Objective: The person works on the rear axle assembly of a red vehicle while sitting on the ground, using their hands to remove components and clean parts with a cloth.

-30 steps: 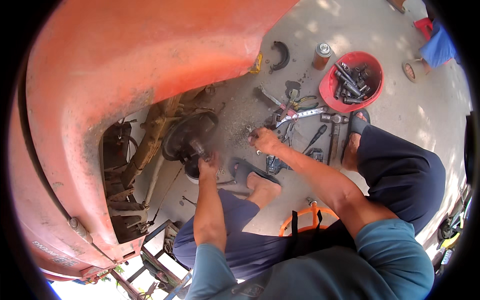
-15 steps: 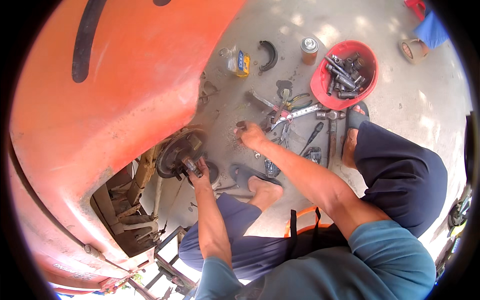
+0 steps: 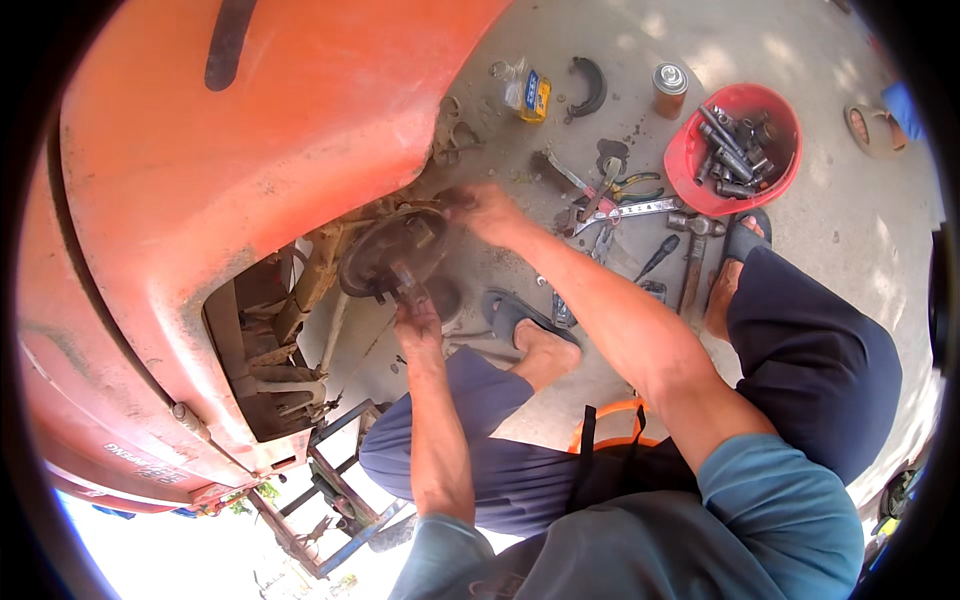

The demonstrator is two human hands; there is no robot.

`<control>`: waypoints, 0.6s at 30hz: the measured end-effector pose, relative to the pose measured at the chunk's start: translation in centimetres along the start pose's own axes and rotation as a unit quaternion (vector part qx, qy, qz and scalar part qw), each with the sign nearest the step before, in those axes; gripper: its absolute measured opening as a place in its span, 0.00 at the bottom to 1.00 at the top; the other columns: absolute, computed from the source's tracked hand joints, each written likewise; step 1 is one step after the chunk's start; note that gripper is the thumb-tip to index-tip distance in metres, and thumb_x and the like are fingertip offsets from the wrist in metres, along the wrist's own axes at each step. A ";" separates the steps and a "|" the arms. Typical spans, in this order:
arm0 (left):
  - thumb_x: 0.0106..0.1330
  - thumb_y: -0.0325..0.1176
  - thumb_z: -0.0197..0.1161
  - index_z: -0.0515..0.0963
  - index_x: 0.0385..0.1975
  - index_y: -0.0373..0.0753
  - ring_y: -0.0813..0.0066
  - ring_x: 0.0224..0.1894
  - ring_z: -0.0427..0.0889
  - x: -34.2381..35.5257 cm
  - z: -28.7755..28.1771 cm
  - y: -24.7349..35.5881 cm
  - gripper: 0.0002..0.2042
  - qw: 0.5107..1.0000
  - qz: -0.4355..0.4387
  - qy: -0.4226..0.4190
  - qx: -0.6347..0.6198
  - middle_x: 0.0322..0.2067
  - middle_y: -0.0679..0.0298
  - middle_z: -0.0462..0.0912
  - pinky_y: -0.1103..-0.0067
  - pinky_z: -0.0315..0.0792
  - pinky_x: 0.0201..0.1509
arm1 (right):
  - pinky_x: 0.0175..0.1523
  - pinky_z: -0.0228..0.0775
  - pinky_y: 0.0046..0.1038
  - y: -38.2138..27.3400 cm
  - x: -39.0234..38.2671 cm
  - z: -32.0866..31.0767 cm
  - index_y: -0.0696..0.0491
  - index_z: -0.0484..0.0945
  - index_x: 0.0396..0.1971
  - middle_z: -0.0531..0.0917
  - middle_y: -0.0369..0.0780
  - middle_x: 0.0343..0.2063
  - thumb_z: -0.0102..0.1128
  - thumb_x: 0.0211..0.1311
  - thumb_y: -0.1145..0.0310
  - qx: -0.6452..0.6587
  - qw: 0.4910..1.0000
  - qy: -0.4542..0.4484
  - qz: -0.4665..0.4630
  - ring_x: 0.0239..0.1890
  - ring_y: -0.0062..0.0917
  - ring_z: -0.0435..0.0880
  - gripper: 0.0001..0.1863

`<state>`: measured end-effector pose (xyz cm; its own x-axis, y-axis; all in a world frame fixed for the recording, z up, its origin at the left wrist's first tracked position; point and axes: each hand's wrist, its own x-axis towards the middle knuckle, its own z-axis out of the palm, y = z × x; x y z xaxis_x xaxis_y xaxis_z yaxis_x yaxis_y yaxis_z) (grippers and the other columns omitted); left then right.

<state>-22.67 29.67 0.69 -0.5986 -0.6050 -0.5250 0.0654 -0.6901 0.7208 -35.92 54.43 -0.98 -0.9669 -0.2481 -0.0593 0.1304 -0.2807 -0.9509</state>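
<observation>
A dark round brake backing plate [image 3: 362, 262] with a metal axle stub [image 3: 403, 272] at its middle sits under the edge of the orange vehicle body [image 3: 330, 130]. My left hand [image 3: 420, 318] is closed round the outer end of the stub, just below the plate. Beside the plate's right rim, my right hand [image 3: 490, 213] is closed, smeared by motion. A small dark thing shows at its fingertips, too blurred to name. Whether that thing touches the rim, I cannot tell.
To the right lie a hammer [image 3: 694, 255], a screwdriver [image 3: 657, 258], pliers [image 3: 636, 188] and a steel wrench [image 3: 640, 210]. A red helmet [image 3: 685, 180] holds several sockets. Farther off are a can [image 3: 669, 95], a curved brake shoe [image 3: 588, 88] and a plastic bottle [image 3: 533, 95].
My right hand has moved left from over the floor to the backing plate's rim. My left hand stays at the axle stub. The whole view has shifted slightly.
</observation>
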 end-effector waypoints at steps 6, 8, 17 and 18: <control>0.77 0.32 0.42 0.68 0.55 0.28 0.55 0.55 0.80 0.4 0.8 0.3 0.16 1.000 -0.005 0.019 -0.002 0.53 0.47 0.77 0.63 0.79 0.60 | 0.51 0.71 0.29 -0.8 1.9 -1.9 0.57 0.82 0.48 0.87 0.41 0.40 0.60 0.63 0.68 0.158 0.981 -0.040 0.109 0.46 0.26 0.84 0.15; 0.78 0.32 0.41 0.67 0.56 0.26 0.54 0.56 0.79 0.7 0.8 0.9 0.17 1.000 0.026 0.010 0.011 0.54 0.47 0.77 0.63 0.79 0.61 | 0.50 0.70 0.26 -1.3 2.1 -2.4 0.56 0.82 0.48 0.87 0.39 0.41 0.58 0.64 0.67 0.188 0.972 -0.066 0.124 0.46 0.25 0.83 0.15; 0.78 0.30 0.40 0.66 0.55 0.23 0.54 0.55 0.80 0.4 1.5 -0.1 0.16 0.998 0.051 -0.011 0.042 0.54 0.46 0.76 0.64 0.80 0.61 | 0.46 0.72 0.27 -0.7 2.2 -3.4 0.54 0.83 0.47 0.87 0.36 0.36 0.62 0.65 0.64 0.203 0.970 -0.063 0.116 0.44 0.22 0.83 0.14; 0.78 0.29 0.40 0.66 0.55 0.23 0.54 0.55 0.80 0.4 1.4 0.1 0.16 0.997 0.057 -0.006 0.050 0.54 0.46 0.76 0.65 0.80 0.61 | 0.46 0.72 0.27 -0.9 2.2 -3.3 0.53 0.84 0.46 0.87 0.36 0.36 0.62 0.65 0.63 0.203 0.970 -0.065 0.119 0.43 0.22 0.83 0.14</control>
<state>-23.98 29.94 1.19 -0.6018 -0.6717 -0.4321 0.0539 -0.5740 0.8171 -38.90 57.21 -1.26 -0.8664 -0.4579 -0.1990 0.4477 -0.5359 -0.7158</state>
